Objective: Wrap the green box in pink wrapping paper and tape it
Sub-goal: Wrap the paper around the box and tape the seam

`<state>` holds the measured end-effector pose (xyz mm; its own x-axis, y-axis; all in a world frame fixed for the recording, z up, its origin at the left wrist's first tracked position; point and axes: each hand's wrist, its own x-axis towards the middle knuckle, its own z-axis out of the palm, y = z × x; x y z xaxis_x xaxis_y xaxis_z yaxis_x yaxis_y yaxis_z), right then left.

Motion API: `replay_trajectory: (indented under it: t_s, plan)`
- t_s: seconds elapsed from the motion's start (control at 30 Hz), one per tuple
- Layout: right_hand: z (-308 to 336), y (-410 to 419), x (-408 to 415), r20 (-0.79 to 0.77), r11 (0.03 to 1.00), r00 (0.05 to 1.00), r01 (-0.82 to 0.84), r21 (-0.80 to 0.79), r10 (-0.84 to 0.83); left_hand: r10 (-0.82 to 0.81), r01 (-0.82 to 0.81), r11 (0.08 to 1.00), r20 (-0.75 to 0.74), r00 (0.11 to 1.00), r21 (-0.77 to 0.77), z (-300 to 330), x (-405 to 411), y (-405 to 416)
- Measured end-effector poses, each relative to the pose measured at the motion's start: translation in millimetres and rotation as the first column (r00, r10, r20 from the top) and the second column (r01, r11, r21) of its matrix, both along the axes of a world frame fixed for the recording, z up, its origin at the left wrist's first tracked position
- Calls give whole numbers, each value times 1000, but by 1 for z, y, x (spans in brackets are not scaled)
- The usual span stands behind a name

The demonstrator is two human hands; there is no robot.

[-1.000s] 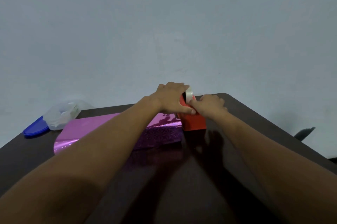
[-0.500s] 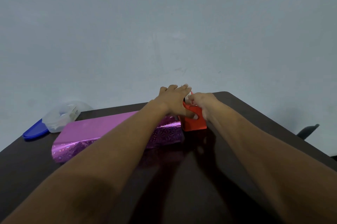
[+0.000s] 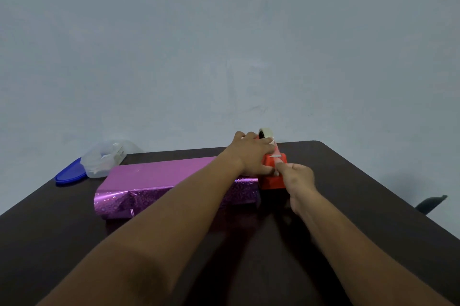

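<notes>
A long box wrapped in shiny pink paper [image 3: 159, 181] lies on the dark table [image 3: 361, 206]; no green shows. At its right end stands a red tape dispenser [image 3: 273, 181] with a pale tape roll [image 3: 266, 132] on top. My left hand [image 3: 251, 153] grips the dispenser from the left, fingers curled over its top. My right hand [image 3: 298, 181] is in front of the dispenser and pinches a strip of clear tape [image 3: 276, 165] drawn out over the cutter.
A clear plastic container [image 3: 104, 158] and its blue lid [image 3: 69, 173] sit at the table's back left, near the wall. The table's right edge runs diagonally; a dark object [image 3: 431, 203] shows beyond it.
My right hand has come back from the roll toward me, drawing a strip of tape out over the cutter. The tape roll is uncovered again. My left hand stays on the dispenser.
</notes>
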<state>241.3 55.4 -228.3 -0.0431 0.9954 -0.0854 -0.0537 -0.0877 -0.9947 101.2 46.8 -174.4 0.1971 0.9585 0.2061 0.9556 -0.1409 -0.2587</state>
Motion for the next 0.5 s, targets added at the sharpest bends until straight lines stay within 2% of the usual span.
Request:
replay_trajectory:
  t_s: [0.1, 0.3, 0.4, 0.5]
  plan:
    - [-6, -5, -2, -4, 999, 999, 43, 33, -43, 4, -6, 999, -62, 998, -33, 0, -2, -2]
    - [-8, -7, -5, -10, 996, 998, 67, 56, -66, 27, -31, 998, -84, 996, -46, 2, 1, -4]
    - [-13, -7, -5, 111, 993, 991, 70, 93, -80, 41, -45, 998, -93, 995, -42, 3, 2, -3]
    - [-19, -14, -2, 244, 969, 960, 80, 235, -138, 48, -55, 996, -98, 994, -71, 5, 6, -5]
